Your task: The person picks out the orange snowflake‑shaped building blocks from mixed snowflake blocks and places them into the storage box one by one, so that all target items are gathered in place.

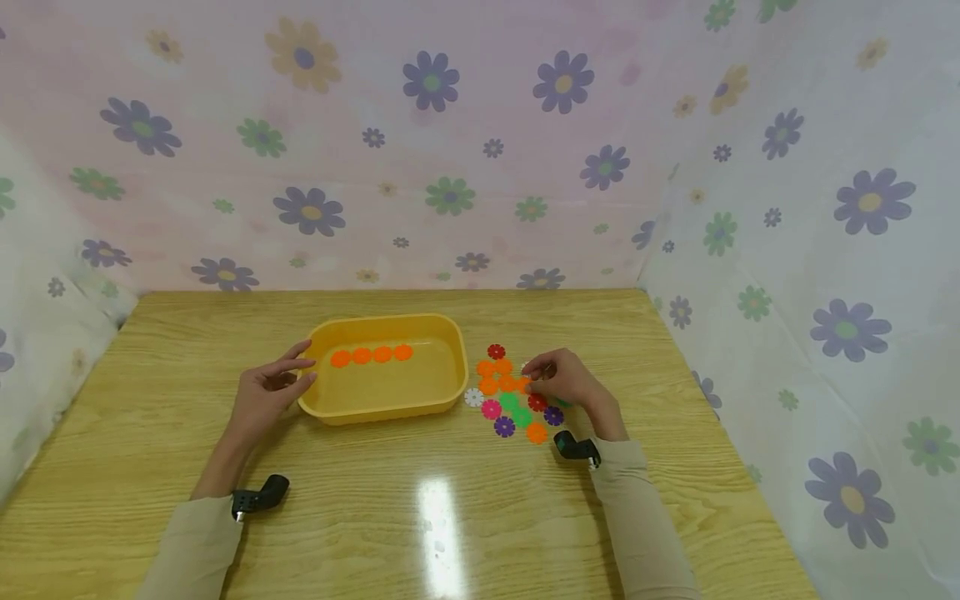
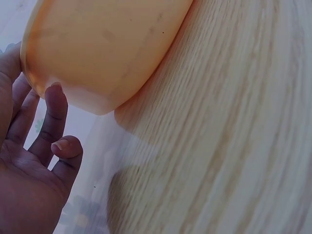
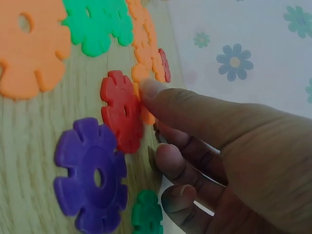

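Observation:
My left hand [image 1: 264, 396] holds the left end of a yellow plastic basin [image 1: 390, 414], its fingers and thumb at the rim [image 2: 30, 80]. Inside the basin, several orange flower-shaped discs [image 1: 362, 356] lie in a row. My right hand [image 1: 566, 382] is low over the loose discs right of the basin, fingers loosely bent and apart from the thumb. In the right wrist view its thumb tip overlaps an orange disc [image 3: 147, 116]; the index fingertip is hidden. Close by lie a red disc [image 3: 121, 111], a purple disc [image 3: 92, 175] and a green disc [image 3: 147, 214].
More notched discs spread over the wooden table [image 1: 360, 517]: a white one [image 1: 474, 397], a pink one [image 1: 491, 409], a dark red one [image 1: 497, 352] and a nearer orange one [image 1: 536, 432]. Flower-patterned cloth [image 1: 450, 142] hangs behind and along both sides.

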`<state>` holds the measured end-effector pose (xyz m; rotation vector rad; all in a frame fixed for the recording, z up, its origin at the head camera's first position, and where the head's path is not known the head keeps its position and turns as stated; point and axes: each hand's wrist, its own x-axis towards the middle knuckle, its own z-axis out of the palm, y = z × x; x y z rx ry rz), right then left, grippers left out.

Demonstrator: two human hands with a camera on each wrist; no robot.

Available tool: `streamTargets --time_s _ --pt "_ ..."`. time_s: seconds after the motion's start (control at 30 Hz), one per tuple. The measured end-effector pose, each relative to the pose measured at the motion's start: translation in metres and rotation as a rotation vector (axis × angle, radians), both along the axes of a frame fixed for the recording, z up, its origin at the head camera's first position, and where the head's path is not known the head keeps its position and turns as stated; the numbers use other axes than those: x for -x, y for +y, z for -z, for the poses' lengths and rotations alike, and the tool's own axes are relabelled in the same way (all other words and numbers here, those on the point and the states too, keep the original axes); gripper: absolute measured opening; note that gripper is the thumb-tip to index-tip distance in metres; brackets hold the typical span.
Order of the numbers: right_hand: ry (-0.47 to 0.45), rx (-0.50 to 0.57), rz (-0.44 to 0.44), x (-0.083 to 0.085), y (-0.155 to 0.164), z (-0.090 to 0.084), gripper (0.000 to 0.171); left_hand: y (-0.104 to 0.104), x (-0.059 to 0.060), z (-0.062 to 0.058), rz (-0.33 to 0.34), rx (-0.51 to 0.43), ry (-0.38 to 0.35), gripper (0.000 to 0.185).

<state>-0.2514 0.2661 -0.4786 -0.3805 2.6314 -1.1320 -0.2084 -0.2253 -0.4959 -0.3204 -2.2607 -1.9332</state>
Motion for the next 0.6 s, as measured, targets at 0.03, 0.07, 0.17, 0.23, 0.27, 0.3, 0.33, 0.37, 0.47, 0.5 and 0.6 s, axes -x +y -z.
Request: streamTargets --time_s 0.03,0.07,0.17,0.23,0.27,0.3,0.33,0.37,0.47,0.5,0.6 --pt "0.003 -0.003 -0.003 -0.0003 -0.0002 -0.0002 0.019 -0.0001 -0.0001 0.0001 0.001 -0.001 0.0 0.028" --pt "0.009 -0.009 -0.012 -0.0006 -0.0005 -0.0005 0.019 0.0 -0.0001 0.0002 0.004 -0.007 -0.001 0.028" --pt "0.017 -0.027 -0.028 -0.0011 -0.002 -0.0014 0.02 -0.0005 0.0005 0.0011 0.009 -0.016 0.002 0.028" --pt "0.019 -0.041 -0.037 -0.0014 -0.0032 -0.0022 0.02 -0.0008 0.001 0.0017 0.01 -0.016 0.003 0.028" --pt "0.017 -0.048 -0.038 -0.0014 -0.0039 -0.0023 0.019 -0.001 0.0012 0.0019 0.01 -0.015 0.003 0.028" --pt "0.012 -0.052 -0.035 -0.0015 -0.0045 -0.0026 0.019 -0.0012 0.0014 0.0021 0.009 -0.012 0.004 0.028" --pt "0.006 -0.055 -0.033 -0.0016 -0.0052 -0.0031 0.019 -0.0013 0.0014 0.0021 0.008 -0.01 0.003 0.028" --pt "0.002 -0.06 -0.032 -0.0018 -0.0059 -0.0037 0.019 -0.0014 0.0015 0.0021 0.008 -0.011 0.001 0.028" --pt "-0.002 -0.072 -0.038 -0.0019 -0.0076 -0.0054 0.02 -0.0013 0.0014 0.0017 0.004 -0.008 -0.002 0.028" --pt "-0.003 -0.075 -0.041 -0.0019 -0.0081 -0.006 0.02 -0.0012 0.0014 0.0015 0.003 -0.006 -0.002 0.028" --pt "-0.006 -0.083 -0.044 -0.002 -0.0093 -0.007 0.021 -0.001 0.0014 0.001 -0.001 -0.003 -0.005 0.029"
